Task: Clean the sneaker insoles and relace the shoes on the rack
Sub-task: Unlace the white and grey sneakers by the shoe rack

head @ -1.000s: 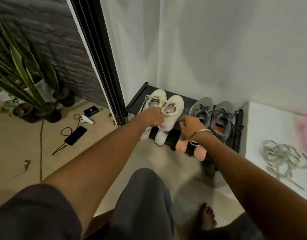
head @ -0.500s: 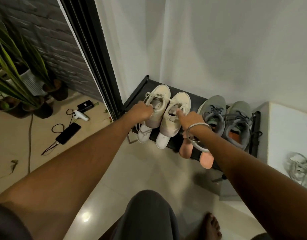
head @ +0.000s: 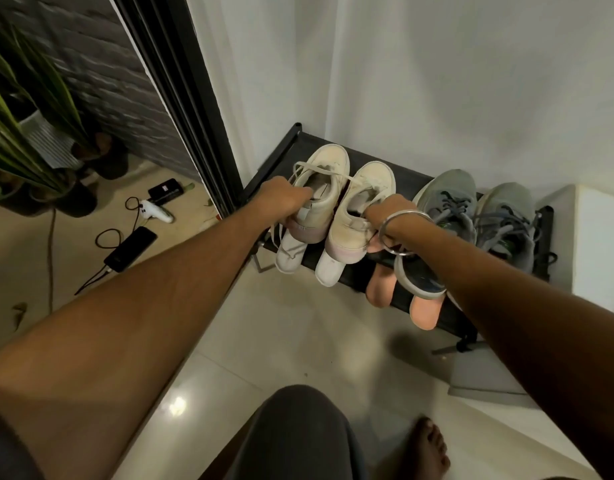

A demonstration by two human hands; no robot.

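White sneakers sit at the near end of the black shoe rack (head: 416, 183): the left hand (head: 281, 199) has its fingers curled into the collar of the left white sneaker (head: 319, 192), and the right hand (head: 388, 211) pinches the heel collar of the right white sneaker (head: 361, 209). Both heels look tipped up off the shelf, laces (head: 300, 168) loose ahead of the fingers. Just beyond the right hand's knuckles sits a grey sneaker pair (head: 451, 202); below its fingers, pale insoles (head: 381, 289) hang off the rack's edge. I'd judge the pair is being taken down for cleaning. Next calls for a steady lift clear of the shelf without snagging those trailing laces
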